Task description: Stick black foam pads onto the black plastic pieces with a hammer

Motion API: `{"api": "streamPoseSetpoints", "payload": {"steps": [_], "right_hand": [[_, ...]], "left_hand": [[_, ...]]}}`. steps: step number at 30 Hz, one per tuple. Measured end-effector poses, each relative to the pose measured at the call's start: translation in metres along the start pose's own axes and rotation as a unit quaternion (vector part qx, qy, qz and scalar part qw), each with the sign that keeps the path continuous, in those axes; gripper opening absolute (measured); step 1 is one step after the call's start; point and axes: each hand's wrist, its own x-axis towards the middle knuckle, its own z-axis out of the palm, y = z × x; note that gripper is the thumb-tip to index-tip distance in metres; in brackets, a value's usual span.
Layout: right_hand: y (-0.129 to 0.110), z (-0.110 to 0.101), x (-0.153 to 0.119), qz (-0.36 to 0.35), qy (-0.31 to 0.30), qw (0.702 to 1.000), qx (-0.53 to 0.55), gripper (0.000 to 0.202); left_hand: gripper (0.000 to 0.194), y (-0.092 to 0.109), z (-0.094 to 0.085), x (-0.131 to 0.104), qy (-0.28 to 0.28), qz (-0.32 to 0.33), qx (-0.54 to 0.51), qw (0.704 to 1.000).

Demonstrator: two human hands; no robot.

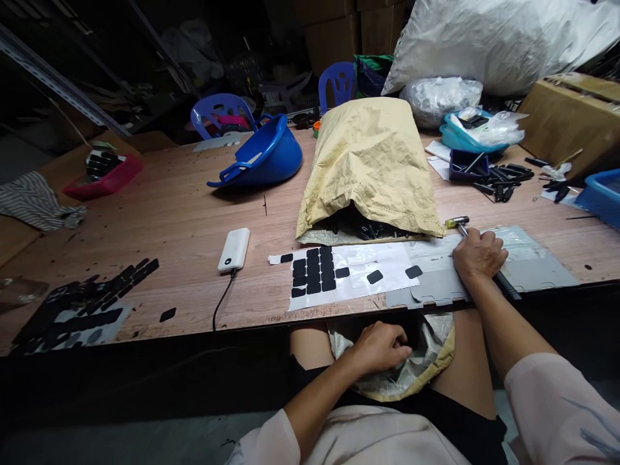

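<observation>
My right hand (pixel 477 257) is wrapped round the handle of a small hammer (pixel 464 230). The hammer's head, part yellowish and part metal, points away from me, and its dark handle comes out below my fist. Under that hand lies a grey sheet (pixel 537 258) at the table's front edge. My left hand (pixel 380 349) is over the mouth of an open sack (pixel 387 387) in my lap, its fingers curled; whatever is in them is hidden. White backing paper (pixel 358 294) with rounded black stickers (pixel 314 271) lies on the table between my hands.
Beyond the paper a big yellow sack (pixel 372 155) lies with dark parts in its mouth. A white power bank (pixel 234 250) with a cable is to the left, near a tipped blue basin (pixel 271 155). Black handle-like parts (pixel 504 177) and a cardboard box (pixel 574 123) are at the right.
</observation>
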Motion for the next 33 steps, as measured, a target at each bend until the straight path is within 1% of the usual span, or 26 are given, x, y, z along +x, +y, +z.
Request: {"api": "streamPoseSetpoints", "payload": {"steps": [1, 2, 3, 4, 6, 7, 8, 9, 10, 12, 14, 17, 19, 21, 23, 24, 26, 28, 30, 33], "right_hand": [[0.000, 0.000, 0.000, -0.001, 0.001, 1.000, -0.001, 0.042], [0.001, 0.001, 0.000, -0.003, 0.002, 1.000, -0.003, 0.042], [0.001, 0.001, 0.000, -0.006, 0.002, 1.000, -0.004, 0.043], [0.001, 0.001, -0.001, -0.009, 0.003, 1.000, -0.005, 0.044], [0.002, 0.003, 0.000, -0.014, 0.007, 1.000, -0.005, 0.044], [0.003, 0.003, 0.000, -0.016, 0.010, 1.000, -0.004, 0.044], [0.003, 0.004, 0.000, -0.018, 0.013, 1.000, -0.004, 0.043], [0.003, 0.005, 0.000, -0.020, 0.016, 1.000, -0.005, 0.042], [0.004, 0.006, 0.001, -0.022, 0.017, 1.000, -0.006, 0.042], [0.004, 0.007, 0.001, -0.024, 0.019, 0.999, -0.007, 0.042], [0.004, 0.007, 0.001, -0.025, 0.022, 0.999, -0.007, 0.042], [0.003, 0.007, 0.001, -0.025, 0.020, 0.999, -0.012, 0.042], [0.002, 0.006, 0.001, -0.022, 0.015, 1.000, -0.015, 0.041], [0.001, 0.005, 0.001, -0.019, 0.012, 1.000, -0.014, 0.041], [0.001, 0.004, 0.001, -0.020, 0.013, 1.000, -0.011, 0.040], [0.000, 0.003, 0.001, -0.020, 0.012, 1.000, -0.010, 0.040], [0.000, 0.003, 0.001, -0.019, 0.008, 1.000, -0.009, 0.040], [0.001, 0.003, 0.001, -0.017, 0.005, 1.000, -0.008, 0.042], [0.001, 0.003, 0.001, -0.019, 0.006, 1.000, -0.006, 0.042], [0.002, 0.004, 0.001, -0.021, 0.010, 1.000, 0.000, 0.042]], "left_hand": [[0.026, 0.008, -0.014, 0.001, 0.007, 0.042, -0.046, 0.998], [0.024, 0.016, -0.031, 0.005, 0.035, 0.069, -0.088, 0.993], [0.024, 0.023, -0.051, 0.012, 0.102, 0.079, -0.115, 0.985], [0.024, 0.028, -0.072, 0.021, 0.188, 0.069, -0.120, 0.972], [0.022, 0.035, -0.115, 0.045, 0.355, 0.000, -0.098, 0.930], [0.022, 0.037, -0.135, 0.057, 0.410, -0.026, -0.075, 0.909], [0.023, 0.037, -0.151, 0.069, 0.445, -0.054, -0.047, 0.892], [0.024, 0.038, -0.164, 0.081, 0.462, -0.079, -0.022, 0.883], [0.023, 0.038, -0.174, 0.090, 0.462, -0.103, -0.003, 0.881], [0.020, 0.039, -0.185, 0.105, 0.443, -0.150, 0.021, 0.883], [0.019, 0.041, -0.188, 0.115, 0.423, -0.187, 0.027, 0.886], [0.029, 0.044, -0.192, 0.121, 0.399, -0.218, 0.014, 0.890], [0.029, 0.044, -0.195, 0.119, 0.380, -0.234, -0.001, 0.895], [0.022, 0.044, -0.195, 0.109, 0.367, -0.232, -0.013, 0.901], [0.017, 0.041, -0.189, 0.094, 0.374, -0.202, -0.011, 0.905], [0.016, 0.039, -0.183, 0.085, 0.381, -0.177, -0.007, 0.907], [0.012, 0.035, -0.166, 0.069, 0.385, -0.119, 0.003, 0.915], [0.007, 0.030, -0.145, 0.057, 0.359, -0.056, 0.015, 0.932], [0.006, 0.025, -0.125, 0.054, 0.324, 0.007, 0.041, 0.945], [0.008, 0.016, -0.102, 0.058, 0.303, 0.072, 0.088, 0.946]]}}
